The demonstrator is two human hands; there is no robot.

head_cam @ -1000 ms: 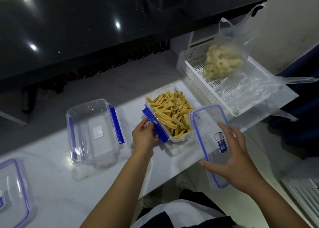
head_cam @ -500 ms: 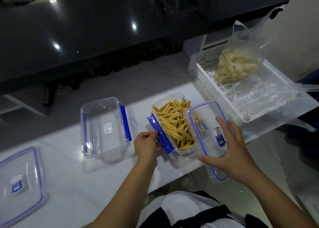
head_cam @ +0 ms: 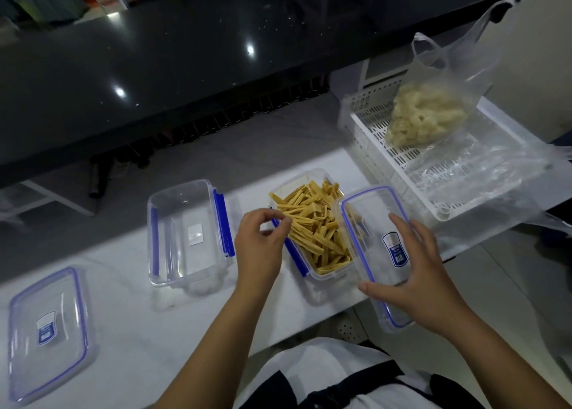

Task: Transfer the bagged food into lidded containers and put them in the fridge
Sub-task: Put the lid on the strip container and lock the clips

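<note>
A clear container (head_cam: 299,177) with blue clips stands on the white table, filled with yellow food strips (head_cam: 312,223). My right hand (head_cam: 424,285) grips its clear blue-rimmed lid (head_cam: 368,223), tilted over the container's right side, thumb at the near edge and fingers spread on top. My left hand (head_cam: 260,247) hovers at the container's left rim, fingers loosely curled, fingertips by the strips. An empty matching container (head_cam: 185,232) stands to the left, with a second lid (head_cam: 46,331) lying flat at the far left. A bag of pale food (head_cam: 424,117) sits in a white basket (head_cam: 365,120).
An empty crumpled plastic bag (head_cam: 483,173) lies in the basket's near half and spills over its right edge. A black glossy counter (head_cam: 216,52) runs behind and above the white table (head_cam: 139,331). The table's front edge is close to my body.
My left hand has let go of the blue side clip and risen to the rim by the strips. My right hand has brought the lid farther over the filled container.
</note>
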